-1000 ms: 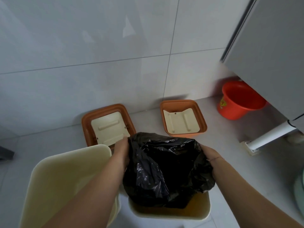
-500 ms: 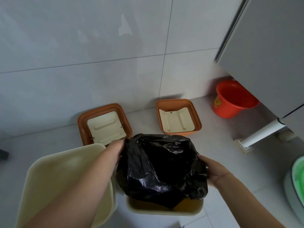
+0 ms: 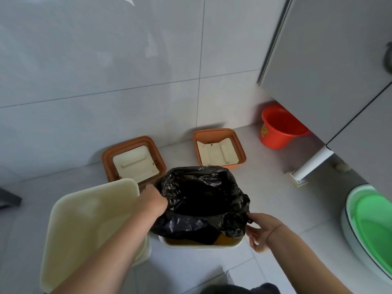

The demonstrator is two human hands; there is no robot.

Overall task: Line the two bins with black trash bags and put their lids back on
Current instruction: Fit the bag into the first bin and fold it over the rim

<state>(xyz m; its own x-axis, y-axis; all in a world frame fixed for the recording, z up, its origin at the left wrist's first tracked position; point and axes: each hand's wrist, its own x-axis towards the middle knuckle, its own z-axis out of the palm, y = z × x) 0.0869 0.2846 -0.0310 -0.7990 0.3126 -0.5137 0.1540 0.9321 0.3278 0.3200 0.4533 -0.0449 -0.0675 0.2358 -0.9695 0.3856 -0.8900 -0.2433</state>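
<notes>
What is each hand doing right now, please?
Left hand: grips the bag at its left edge.
Right hand: pinches the bag's right edge.

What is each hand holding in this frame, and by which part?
Both hold the crinkled black plastic trash bag by its mouth: the left hand grips the left edge, the right hand pinches the near right corner.

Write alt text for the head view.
The left hand and right hand hold a crinkled black plastic trash bag over a cream plastic bin; a second, unlined cream bin stands left. Two square orange-and-cream lids lie beyond.
</notes>
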